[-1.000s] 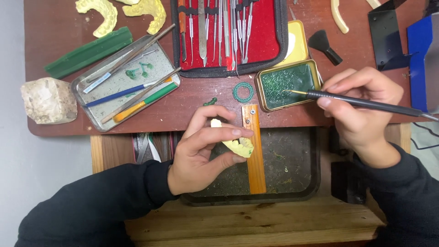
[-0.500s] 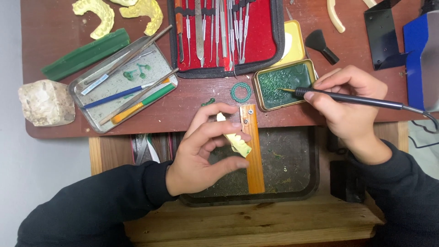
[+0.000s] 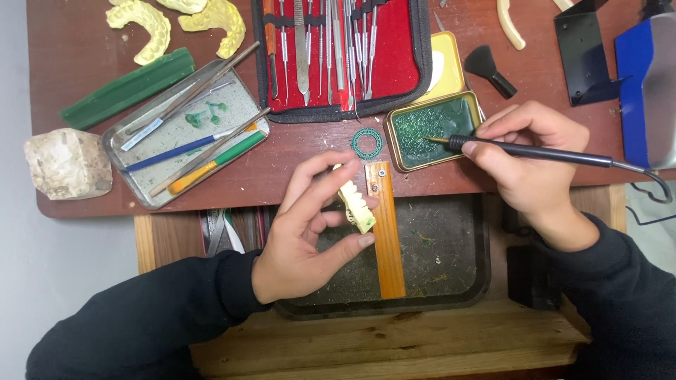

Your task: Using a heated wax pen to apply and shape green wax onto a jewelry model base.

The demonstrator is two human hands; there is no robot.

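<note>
The left hand [image 3: 310,236] is closed on a small pale yellow model of teeth [image 3: 356,207], pinched between thumb and fingers, teeth side turned up toward the face. It rests against the wooden strip [image 3: 385,229] that juts out from the tabletop [image 3: 70,49] over a dark tray [image 3: 451,260]; that prop looks meant to steady the piece, and the tray to catch scraps.

The right hand [image 3: 524,158] grips a black pen-like tool [image 3: 528,150] the way one holds a pencil, a cord trailing off to the right. Its thin tip sits in the green wax of an open tin [image 3: 433,131], which lies just beyond the model, near enough for the tip to pass between the two.

Counting what lies about: one red case of steel instruments [image 3: 338,53], about ten of them in loops; one metal tray [image 3: 186,134] holding roughly five long tools and a few green crumbs; three yellow jaw casts [image 3: 183,17] at the top left; one green wax bar [image 3: 127,88]; one rough whitish block [image 3: 68,163]; one small green ring [image 3: 367,143]; one little black brush [image 3: 491,69].
</note>
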